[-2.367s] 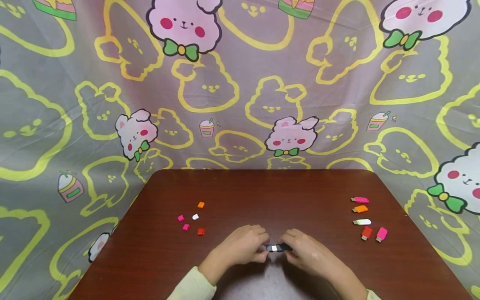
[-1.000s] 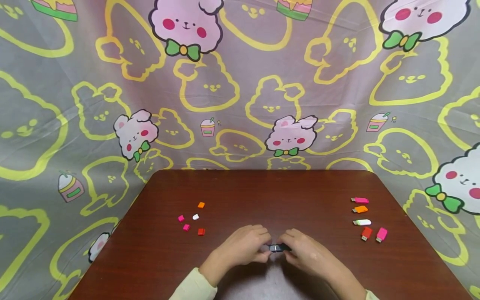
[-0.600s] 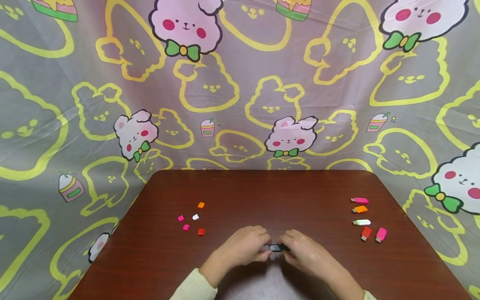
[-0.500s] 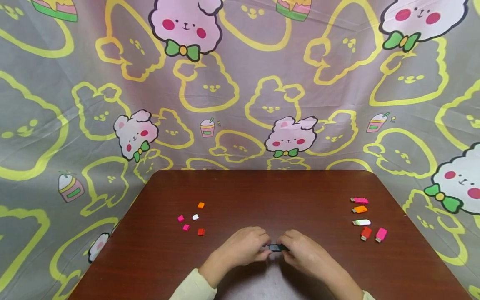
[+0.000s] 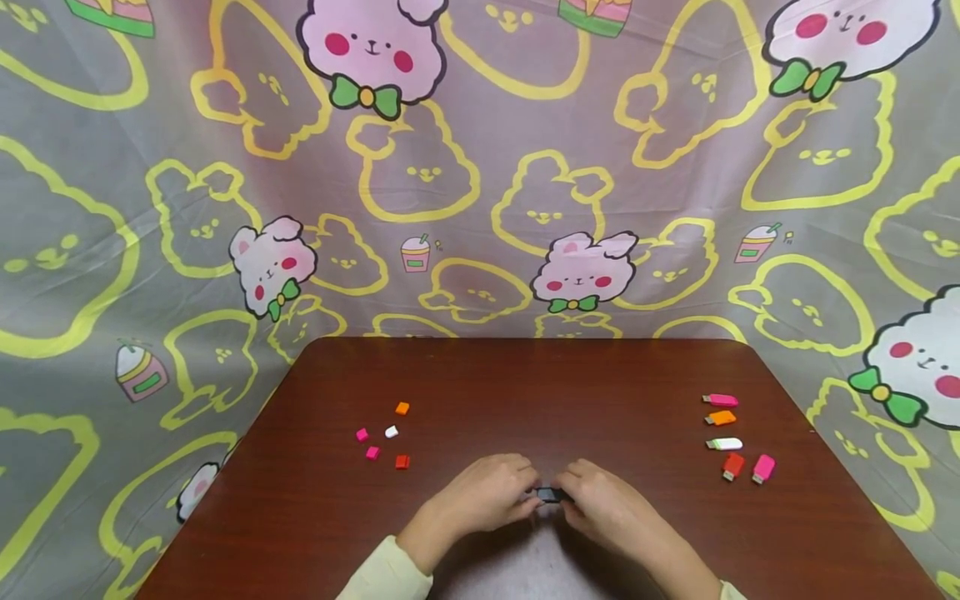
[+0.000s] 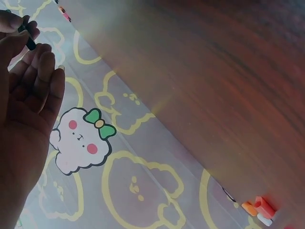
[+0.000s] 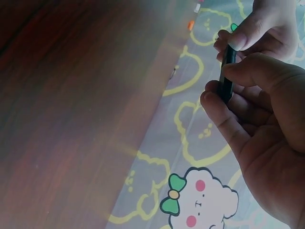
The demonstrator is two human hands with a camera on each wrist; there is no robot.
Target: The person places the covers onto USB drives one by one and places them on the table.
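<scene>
Dark stick (image 5: 550, 495): held near, mid-table, between the two hands; a greyish patch shows on its face, too small to tell whether it is a label.
Left hand (image 5: 495, 492): thumb and fingers pinch the stick's left end, covering it; cut off in the left wrist view.
Right hand (image 5: 607, 504): thumb and fingers pinch the right end, hiding it from the head view.
Table (image 5: 555, 383), right side: from far to near, a pink drive (image 5: 721, 400), an orange drive (image 5: 722, 418) and a white drive (image 5: 726, 444); nearest, a red drive (image 5: 734, 465) just beside a second pink drive (image 5: 764, 467). Any lettering is too small to read.
Table, left side: an orange cap (image 5: 402, 408), a white cap (image 5: 392, 432), two pink caps (image 5: 362, 435) and a red cap (image 5: 402, 462), insides hard to make out.
Backdrop cloth (image 5: 465, 79): bunny faces, yellow outlines and cups with unreadable green patches, cut off along the top.
Sleeves (image 5: 388, 572): pale yellow, cut off at the near edge.
</scene>
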